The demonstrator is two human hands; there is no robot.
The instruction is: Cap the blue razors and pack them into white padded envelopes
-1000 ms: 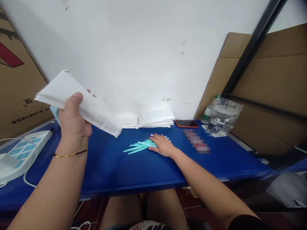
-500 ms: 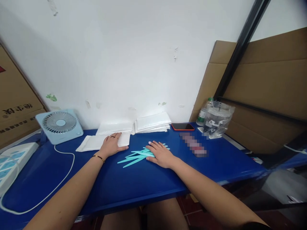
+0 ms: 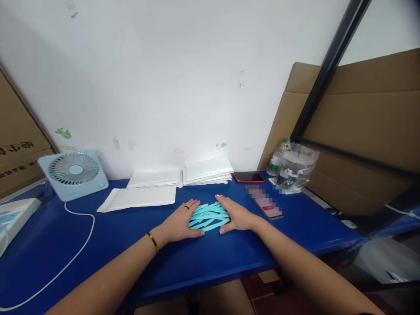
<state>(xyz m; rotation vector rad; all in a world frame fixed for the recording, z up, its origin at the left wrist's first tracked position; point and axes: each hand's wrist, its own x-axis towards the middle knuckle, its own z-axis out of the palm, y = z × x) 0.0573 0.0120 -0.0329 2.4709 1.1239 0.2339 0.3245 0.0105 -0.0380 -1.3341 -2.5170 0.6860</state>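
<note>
A loose heap of thin turquoise sticks (image 3: 211,215), some tapered at the end, lies on the blue table (image 3: 183,264); their exact kind I cannot make out. At the heap's left edge is my left hand (image 3: 179,222), fingers stretched and thumb apart, touching the stick ends. Opposite it, my right hand (image 3: 239,215) rests against the right ends with its fingers spread. The sticks lie between both palms, and the fingers cover some of their tips. Neither hand is closed round anything.
White padded envelopes (image 3: 141,197) lie behind my left hand, with a stack of more envelopes (image 3: 208,168) by the wall. To the right are two phones (image 3: 248,176), a bottle (image 3: 274,162) and a clear bag (image 3: 295,170). A fan (image 3: 75,170) and power strip (image 3: 19,218) stand left.
My left hand has left the white envelope and come down to the sticks' left side. My right hand has shifted to their right side. The fanned-out sticks are now bunched closer together.
</note>
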